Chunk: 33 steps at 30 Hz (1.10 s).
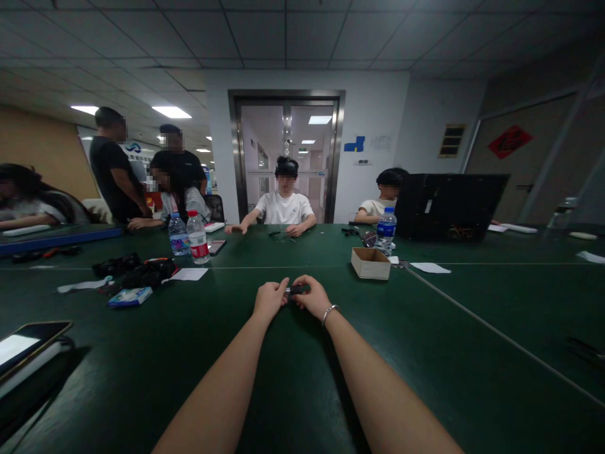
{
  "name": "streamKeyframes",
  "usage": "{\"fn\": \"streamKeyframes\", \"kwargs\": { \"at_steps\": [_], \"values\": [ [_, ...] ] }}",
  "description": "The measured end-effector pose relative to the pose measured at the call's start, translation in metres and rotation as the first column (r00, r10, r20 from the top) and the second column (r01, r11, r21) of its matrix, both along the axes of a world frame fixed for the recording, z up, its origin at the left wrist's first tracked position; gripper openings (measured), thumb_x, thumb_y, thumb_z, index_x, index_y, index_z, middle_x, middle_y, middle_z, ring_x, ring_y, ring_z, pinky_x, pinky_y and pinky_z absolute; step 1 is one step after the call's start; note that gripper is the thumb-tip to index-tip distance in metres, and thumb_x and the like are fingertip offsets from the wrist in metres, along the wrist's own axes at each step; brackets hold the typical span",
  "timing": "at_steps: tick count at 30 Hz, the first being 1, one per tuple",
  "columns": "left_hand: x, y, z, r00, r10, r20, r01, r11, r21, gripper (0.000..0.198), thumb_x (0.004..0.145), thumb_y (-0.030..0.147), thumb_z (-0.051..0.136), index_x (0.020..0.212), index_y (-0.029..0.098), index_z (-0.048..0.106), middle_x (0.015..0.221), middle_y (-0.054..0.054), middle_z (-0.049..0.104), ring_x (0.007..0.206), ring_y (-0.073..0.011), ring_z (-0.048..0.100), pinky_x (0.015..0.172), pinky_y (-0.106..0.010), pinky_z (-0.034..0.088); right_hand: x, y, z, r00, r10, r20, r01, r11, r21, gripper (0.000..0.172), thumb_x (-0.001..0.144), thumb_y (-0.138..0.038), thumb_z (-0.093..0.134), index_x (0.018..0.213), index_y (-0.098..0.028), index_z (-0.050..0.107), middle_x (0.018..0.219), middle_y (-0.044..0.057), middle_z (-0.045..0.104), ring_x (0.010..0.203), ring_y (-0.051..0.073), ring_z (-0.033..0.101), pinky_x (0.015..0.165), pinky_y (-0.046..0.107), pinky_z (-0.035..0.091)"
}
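I see a slim black rod [300,289] with silvery tip, long axis crosswise, between my left hand [270,299] and right hand [313,297] | left pinches tip, right clamped on body | both equally near

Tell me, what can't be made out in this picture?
All in the head-camera view:
Small dark cylindrical object with a silvery end: too small to identify, partly covered by the left hand and right hand.
Black, gold-rimmed phone: cut off by the left edge.
Open beige cardboard box: its near wall hides part of the inside.
Seated person in a pale shirt: partly hidden behind a large black boxy object.
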<state>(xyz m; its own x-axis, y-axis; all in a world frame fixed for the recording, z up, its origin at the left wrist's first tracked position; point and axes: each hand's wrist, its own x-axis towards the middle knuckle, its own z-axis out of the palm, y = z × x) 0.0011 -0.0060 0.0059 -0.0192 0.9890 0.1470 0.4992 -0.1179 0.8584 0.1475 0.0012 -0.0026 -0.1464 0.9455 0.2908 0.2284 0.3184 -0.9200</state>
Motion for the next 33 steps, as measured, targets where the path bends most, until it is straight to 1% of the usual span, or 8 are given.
{"fn": "streamKeyframes", "kwargs": {
  "at_steps": [3,6,8,11,14,17,27,33],
  "values": [
    [0.0,-0.002,-0.001,0.991,-0.086,0.101,0.084,0.996,0.018,0.045,0.079,0.054,0.041,0.084,0.016,0.063,0.073,-0.006,0.064,0.06,-0.0144,0.058,0.051,-0.022,0.042,0.0,0.0,0.0,1.0,-0.007,-0.017,0.007,1.0,-0.006,0.027,0.059,-0.005,0.059,0.082,-0.016,0.052,0.077,-0.003,0.054,0.043,0.005,0.051,0.034,0.014,0.04],
    [-0.001,-0.004,0.0,0.955,-0.204,0.214,0.186,0.977,0.101,0.035,0.077,0.039,0.052,0.106,0.02,0.056,0.096,-0.006,0.061,0.071,-0.0134,0.059,0.055,-0.021,0.045,0.0,0.002,-0.001,0.999,-0.011,-0.037,0.009,0.999,-0.041,0.026,0.06,-0.005,0.059,0.082,-0.016,0.051,0.073,-0.003,0.053,0.041,0.005,0.05,0.032,0.013,0.038],
    [-0.002,-0.004,0.0,0.941,-0.256,0.221,0.23,0.963,0.137,0.032,0.073,0.031,0.058,0.102,0.019,0.058,0.098,-0.006,0.06,0.071,-0.0126,0.058,0.059,-0.021,0.046,0.0,0.003,-0.002,0.999,-0.015,-0.042,0.012,0.998,-0.067,0.027,0.06,-0.005,0.06,0.082,-0.016,0.051,0.07,-0.004,0.052,0.041,0.005,0.05,0.032,0.013,0.037],
    [-0.003,-0.002,-0.001,0.946,-0.236,0.223,0.213,0.969,0.123,0.024,0.071,0.028,0.06,0.091,0.016,0.062,0.088,-0.006,0.061,0.069,-0.0125,0.057,0.06,-0.022,0.046,0.0,0.005,-0.002,0.999,-0.006,-0.049,0.002,0.997,-0.076,0.028,0.059,-0.003,0.059,0.083,-0.016,0.051,0.067,-0.005,0.052,0.041,0.005,0.05,0.032,0.012,0.037],
    [-0.003,0.003,-0.004,0.95,-0.178,0.255,0.167,0.984,0.068,0.025,0.073,0.035,0.057,0.085,0.014,0.062,0.073,-0.005,0.061,0.065,-0.0126,0.056,0.058,-0.022,0.045,0.0,0.005,-0.002,0.998,0.004,-0.055,-0.008,0.997,-0.073,0.028,0.059,-0.001,0.058,0.082,-0.015,0.051,0.068,-0.005,0.053,0.04,0.005,0.05,0.032,0.013,0.038],
    [-0.004,0.006,-0.007,0.966,-0.142,0.218,0.138,0.99,0.032,0.033,0.074,0.044,0.053,0.079,0.013,0.062,0.065,-0.003,0.06,0.058,-0.012,0.054,0.054,-0.022,0.043,-0.001,0.004,-0.001,0.998,0.011,-0.061,-0.015,0.997,-0.073,0.029,0.059,0.0,0.058,0.082,-0.015,0.051,0.068,-0.005,0.053,0.04,0.005,0.05,0.032,0.013,0.039],
    [-0.004,0.004,-0.004,0.996,-0.051,0.071,0.052,0.999,-0.016,0.053,0.072,0.063,0.044,0.068,0.013,0.062,0.059,-0.004,0.06,0.05,-0.0125,0.054,0.05,-0.023,0.04,-0.001,0.0,0.003,0.997,0.028,-0.069,-0.032,0.997,-0.066,0.029,0.058,0.0,0.059,0.082,-0.015,0.052,0.072,-0.003,0.054,0.041,0.005,0.051,0.033,0.012,0.04],
    [-0.003,-0.001,0.001,0.997,-0.055,0.063,0.056,0.998,-0.023,0.052,0.073,0.061,0.044,0.068,0.013,0.062,0.059,-0.004,0.06,0.051,-0.0125,0.053,0.051,-0.023,0.04,0.001,0.002,0.002,0.996,0.037,-0.082,-0.043,0.996,-0.073,0.03,0.058,0.0,0.059,0.083,-0.015,0.052,0.074,-0.002,0.055,0.042,0.005,0.051,0.034,0.013,0.04]
  ]
}}
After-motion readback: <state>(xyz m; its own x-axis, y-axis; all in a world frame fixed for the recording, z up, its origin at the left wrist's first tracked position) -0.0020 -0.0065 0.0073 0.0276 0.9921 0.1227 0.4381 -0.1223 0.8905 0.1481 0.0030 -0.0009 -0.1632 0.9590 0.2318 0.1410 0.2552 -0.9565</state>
